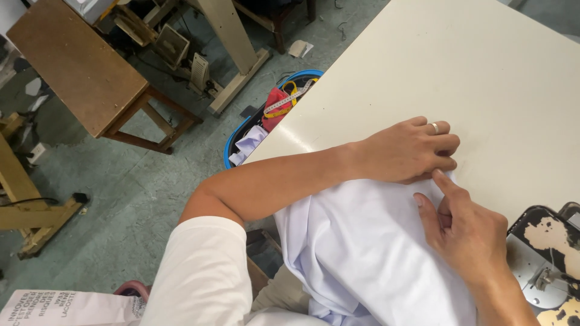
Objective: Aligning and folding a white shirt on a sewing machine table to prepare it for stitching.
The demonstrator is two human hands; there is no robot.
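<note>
Cream work table (483, 66): bears 1 white garment (362, 253), long axis running from the near edge up toward the far right, draped off the near edge. Left hand (408, 151): flat, fingers together, pressing the garment's top edge. Right hand (462, 226): index finger extended onto the same edge, other fingers curled.

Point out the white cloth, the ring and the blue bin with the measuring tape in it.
white cloth (362, 241): head view, middle of the fabric.
ring (434, 127): head view, band on a left-hand finger.
blue bin (231, 147): head view, its left rim.
</note>
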